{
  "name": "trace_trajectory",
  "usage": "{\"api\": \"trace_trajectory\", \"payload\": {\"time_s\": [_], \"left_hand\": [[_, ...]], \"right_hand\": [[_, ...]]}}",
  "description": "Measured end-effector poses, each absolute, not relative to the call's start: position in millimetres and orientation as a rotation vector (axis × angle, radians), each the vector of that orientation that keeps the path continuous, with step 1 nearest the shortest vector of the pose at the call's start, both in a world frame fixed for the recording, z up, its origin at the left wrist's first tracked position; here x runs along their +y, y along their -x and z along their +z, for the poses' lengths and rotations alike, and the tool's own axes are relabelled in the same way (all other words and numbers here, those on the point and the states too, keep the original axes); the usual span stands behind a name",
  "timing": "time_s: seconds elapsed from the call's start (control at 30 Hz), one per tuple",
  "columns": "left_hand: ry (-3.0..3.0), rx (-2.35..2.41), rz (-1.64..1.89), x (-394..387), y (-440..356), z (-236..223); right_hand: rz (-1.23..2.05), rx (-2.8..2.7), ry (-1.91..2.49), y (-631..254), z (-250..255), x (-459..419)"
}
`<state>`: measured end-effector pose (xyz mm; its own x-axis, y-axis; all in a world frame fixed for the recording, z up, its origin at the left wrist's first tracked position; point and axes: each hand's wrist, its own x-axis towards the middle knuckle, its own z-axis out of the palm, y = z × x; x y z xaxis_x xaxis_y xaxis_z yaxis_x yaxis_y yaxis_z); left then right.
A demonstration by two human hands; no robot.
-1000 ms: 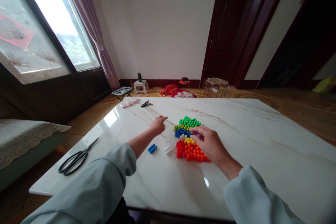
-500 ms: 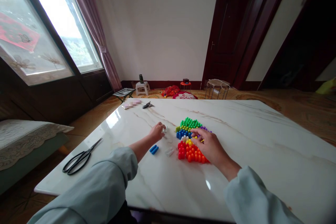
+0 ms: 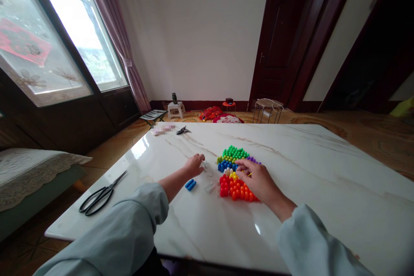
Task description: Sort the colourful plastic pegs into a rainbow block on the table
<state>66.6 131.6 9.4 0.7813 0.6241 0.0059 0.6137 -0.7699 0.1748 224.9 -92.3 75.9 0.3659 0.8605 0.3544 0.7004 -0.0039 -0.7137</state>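
My left hand [image 3: 194, 164] is low over the marble-patterned table [image 3: 323, 172], its fingers curled down around a small clear piece [image 3: 204, 164]. The fingers partly cover this piece. Over the right side of a multicoloured cluster of beads hovers my right hand [image 3: 254, 175], thumb and index finger bent and apart. A bit of yellow shows by its fingers; I cannot tell whether it is held. The cluster has green beads [image 3: 235, 152], blue beads [image 3: 225, 166], red beads [image 3: 224, 186] and orange beads [image 3: 238, 191]. Two blue sticks [image 3: 190, 185] and a clear piece [image 3: 209, 187] lie nearer me.
Black-handled scissors [image 3: 100, 196] lie at the table's left side. Pliers [image 3: 183, 130] and a blurred pinkish packet [image 3: 163, 129] lie at the far edge. Beyond stand a white stool [image 3: 176, 109], a metal-legged stool [image 3: 268, 108] and a red net bag [image 3: 211, 112].
My left hand has dipped slightly, its fingers curling further over the clear piece. My right hand stays almost where it was. The whole view has shifted a little.
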Motion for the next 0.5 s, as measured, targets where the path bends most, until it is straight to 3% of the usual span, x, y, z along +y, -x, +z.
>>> {"api": "trace_trajectory", "payload": {"time_s": [0.5], "left_hand": [[-2.769, 0.763, 0.118, 120.5, -61.1, 20.9]], "right_hand": [[0.236, -1.417, 1.717, -225.7, 70.1, -90.8]]}}
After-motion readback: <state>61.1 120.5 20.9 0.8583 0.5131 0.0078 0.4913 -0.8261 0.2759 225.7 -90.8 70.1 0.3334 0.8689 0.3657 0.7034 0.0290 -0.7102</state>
